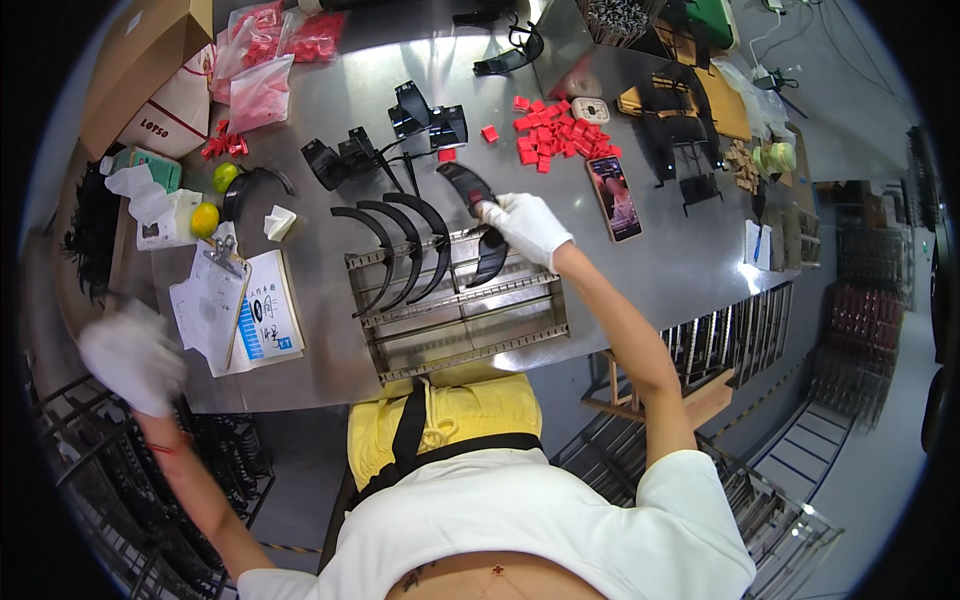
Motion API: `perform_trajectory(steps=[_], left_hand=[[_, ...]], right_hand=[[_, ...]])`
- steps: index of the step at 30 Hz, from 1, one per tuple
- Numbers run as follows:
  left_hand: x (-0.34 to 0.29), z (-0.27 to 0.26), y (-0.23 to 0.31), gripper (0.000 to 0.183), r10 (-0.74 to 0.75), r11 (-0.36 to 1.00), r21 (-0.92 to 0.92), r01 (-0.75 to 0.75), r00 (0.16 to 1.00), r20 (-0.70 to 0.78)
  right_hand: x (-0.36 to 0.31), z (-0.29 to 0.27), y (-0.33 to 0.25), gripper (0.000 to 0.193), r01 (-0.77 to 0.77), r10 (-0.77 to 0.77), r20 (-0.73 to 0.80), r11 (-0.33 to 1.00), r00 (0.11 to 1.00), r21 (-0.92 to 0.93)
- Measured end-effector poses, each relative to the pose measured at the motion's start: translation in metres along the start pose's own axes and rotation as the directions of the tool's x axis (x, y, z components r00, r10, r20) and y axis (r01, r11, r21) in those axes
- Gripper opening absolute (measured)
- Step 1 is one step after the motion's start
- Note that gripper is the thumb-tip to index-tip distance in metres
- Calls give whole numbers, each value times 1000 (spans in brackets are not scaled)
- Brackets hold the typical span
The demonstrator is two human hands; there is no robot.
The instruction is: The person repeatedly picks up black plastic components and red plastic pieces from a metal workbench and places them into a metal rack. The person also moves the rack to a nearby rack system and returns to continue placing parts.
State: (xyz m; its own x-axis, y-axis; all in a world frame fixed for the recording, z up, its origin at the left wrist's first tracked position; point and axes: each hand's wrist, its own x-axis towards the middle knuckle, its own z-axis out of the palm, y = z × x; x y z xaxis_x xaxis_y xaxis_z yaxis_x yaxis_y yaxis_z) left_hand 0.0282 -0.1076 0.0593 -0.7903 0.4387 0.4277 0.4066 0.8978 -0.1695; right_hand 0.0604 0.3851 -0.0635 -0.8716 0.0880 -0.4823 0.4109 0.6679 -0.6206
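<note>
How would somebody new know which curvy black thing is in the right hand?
On the metal table, find the metal rack near the front edge. Just past it, the white-gloved right hand grips a black curved piece by one end. Unlike the curved pieces in the rack, this one is held outside it.

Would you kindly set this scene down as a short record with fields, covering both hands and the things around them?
Right hand: white-gloved, pinching one end of a curved black piece
Left hand: white-gloved, motion-blurred, near the table's left edge; grip unclear
Metal rack: three black arcs at left, another at right
Red pieces: loose pile near the phone
</note>
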Motion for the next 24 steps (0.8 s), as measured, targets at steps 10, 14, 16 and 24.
perform_trajectory(steps=[10, 14, 16, 24], left_hand=[[95, 88, 94, 32, -118, 790, -604, 105, 993, 17], [156, 149, 200, 19, 340, 865, -386, -321, 940, -22], [183, 169, 222, 15, 368, 929, -164, -331, 866, 337], [222, 214, 223, 32, 147, 977, -213, 7, 698, 701]], right_hand=[[4, 36, -16, 39, -5, -41, -121, 935, 992, -354], [5, 44, -18, 39, -17, -24, -102, 925, 994, -379], [5, 40, -10, 41, 5, -19, -34, 926, 999, -378], [-13, 15, 17, 34, 179, -115, -407, 976, 906, 123]])
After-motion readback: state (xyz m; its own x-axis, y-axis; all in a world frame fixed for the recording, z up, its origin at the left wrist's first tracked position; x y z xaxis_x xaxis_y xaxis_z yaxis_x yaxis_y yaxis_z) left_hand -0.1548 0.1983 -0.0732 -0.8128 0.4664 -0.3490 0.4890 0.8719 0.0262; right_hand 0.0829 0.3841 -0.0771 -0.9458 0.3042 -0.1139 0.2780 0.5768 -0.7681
